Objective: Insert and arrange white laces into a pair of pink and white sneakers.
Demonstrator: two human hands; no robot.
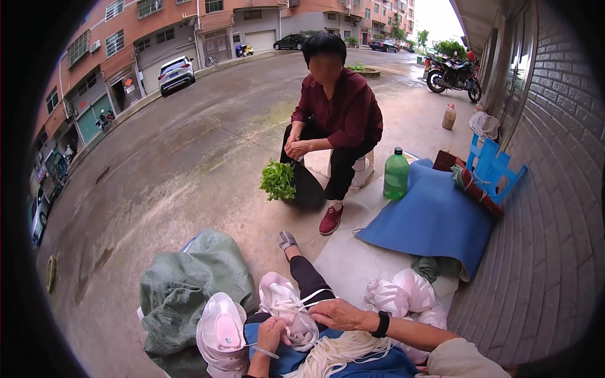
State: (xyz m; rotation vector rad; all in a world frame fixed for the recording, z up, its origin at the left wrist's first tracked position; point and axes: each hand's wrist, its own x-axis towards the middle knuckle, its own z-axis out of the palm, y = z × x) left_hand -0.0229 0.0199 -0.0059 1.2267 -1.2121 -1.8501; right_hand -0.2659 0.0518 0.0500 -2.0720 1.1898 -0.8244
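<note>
On my lap, a pale pink and white shoe [305, 334] lies between my hands with a white shoelace [313, 296] strung loosely at it. My left hand [271, 333] has its fingers curled closed against the shoe's edge; their tips are partly hidden. My right hand [342, 314] pinches the lace on the shoe's other side. Loose off-white laces [340, 353] lie heaped over blue cloth on my lap, below my right hand. Beside my left hand stands a stack of pale shoes with a pink insole [228, 331]. Another pale shoe [276, 289] rests just beyond.
A green woven sack [195, 274] slumps at left. More pale shoes [403, 295] are piled at right, near a blue mat [428, 220] and a green bottle [396, 174]. Ahead, a person [340, 113] sits with hands together, beside leafy greens [278, 181] in a black bag [307, 187].
</note>
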